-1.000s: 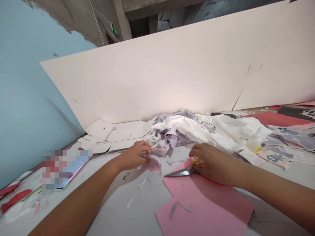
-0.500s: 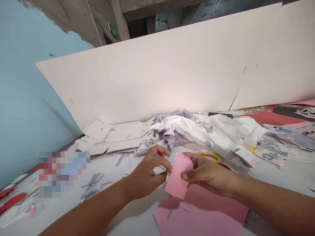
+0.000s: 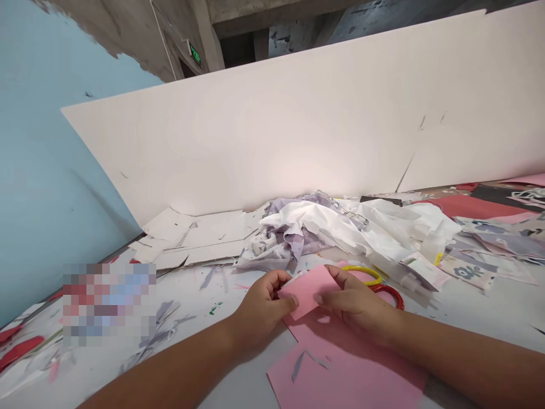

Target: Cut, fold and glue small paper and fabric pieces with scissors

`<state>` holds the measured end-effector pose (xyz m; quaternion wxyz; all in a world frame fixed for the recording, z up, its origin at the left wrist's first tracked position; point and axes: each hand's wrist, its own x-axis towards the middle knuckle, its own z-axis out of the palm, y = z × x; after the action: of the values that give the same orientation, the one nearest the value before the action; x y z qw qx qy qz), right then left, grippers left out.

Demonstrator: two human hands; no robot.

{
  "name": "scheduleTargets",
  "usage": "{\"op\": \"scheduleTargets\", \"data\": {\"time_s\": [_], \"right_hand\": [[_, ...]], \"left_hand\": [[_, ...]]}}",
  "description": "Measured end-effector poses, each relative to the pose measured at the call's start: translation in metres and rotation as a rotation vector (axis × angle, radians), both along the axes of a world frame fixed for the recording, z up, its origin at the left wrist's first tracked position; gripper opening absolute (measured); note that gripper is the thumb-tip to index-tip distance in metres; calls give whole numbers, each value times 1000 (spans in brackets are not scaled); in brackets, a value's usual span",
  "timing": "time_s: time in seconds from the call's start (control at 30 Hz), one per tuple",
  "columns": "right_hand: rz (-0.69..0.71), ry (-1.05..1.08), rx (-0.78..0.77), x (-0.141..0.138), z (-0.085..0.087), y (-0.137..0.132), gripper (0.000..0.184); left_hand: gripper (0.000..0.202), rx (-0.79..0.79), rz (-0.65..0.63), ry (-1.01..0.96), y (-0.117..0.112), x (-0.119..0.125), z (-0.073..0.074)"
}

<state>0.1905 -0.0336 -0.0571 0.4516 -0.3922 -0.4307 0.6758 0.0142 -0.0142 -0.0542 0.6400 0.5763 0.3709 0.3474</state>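
Note:
A small piece of pink paper (image 3: 313, 289) is held between both hands above the table. My left hand (image 3: 266, 304) pinches its left edge, thumb on top and fingers curled behind. On the right side, my right hand (image 3: 355, 301) grips it with the thumb pressed on its face. Below lies a larger pink sheet (image 3: 349, 375), with thin grey paper scraps (image 3: 300, 363) on it. Scissors with one yellow loop and one red loop (image 3: 394, 292) rest just beyond my right hand; their blades are hidden.
Crumpled white and lilac material (image 3: 306, 224) is heaped at the back against a tall white board (image 3: 289, 125). Flat white card pieces (image 3: 213, 233) lie to its left. Patterned paper packets (image 3: 470, 270) and a red sheet (image 3: 464, 205) are on the right. Scraps (image 3: 164, 321) litter the left.
My left hand has moved in and closed on the paper's left edge. The small pink paper has turned from upright to slanted. More of the scissors' red loop shows.

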Motion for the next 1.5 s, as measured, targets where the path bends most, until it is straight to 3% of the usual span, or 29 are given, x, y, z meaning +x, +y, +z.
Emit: {"op": "scheduleTargets", "data": {"time_s": [0.17,0.3,0.4,0.53,0.7,0.9,1.07,1.3,1.4,1.5], "right_hand": [[170,189,12,4,-6,5,20],[89,223,-20,2,-4,3,30],[8,194,-28,-3,-5,2,38],[-4,113,10,-6,-9,3,27],[-53,149,16,-6,-14,5,25],[-94,138,24,-5,-16,5,22],[-84,47,58,-5,-15,3,22],[-130,-291,164,-6,-8,-4,17],[-195,-569,371,3,4,-3,11],[-361,-1115,725,26,17,11,11]], "left_hand": [[10,-73,-54,-76,-1,-3,2],[11,-117,-83,-86,0,-4,4],[12,-92,-16,-47,1,-5,4],[9,-83,21,-72,1,-5,4],[11,-95,42,-145,4,-4,-1],[21,71,222,-24,10,-4,-7],[24,158,277,59,12,-5,-6],[26,265,247,155,18,-11,-5],[17,295,183,230,29,-23,-2],[17,493,167,606,41,-37,0]]}}
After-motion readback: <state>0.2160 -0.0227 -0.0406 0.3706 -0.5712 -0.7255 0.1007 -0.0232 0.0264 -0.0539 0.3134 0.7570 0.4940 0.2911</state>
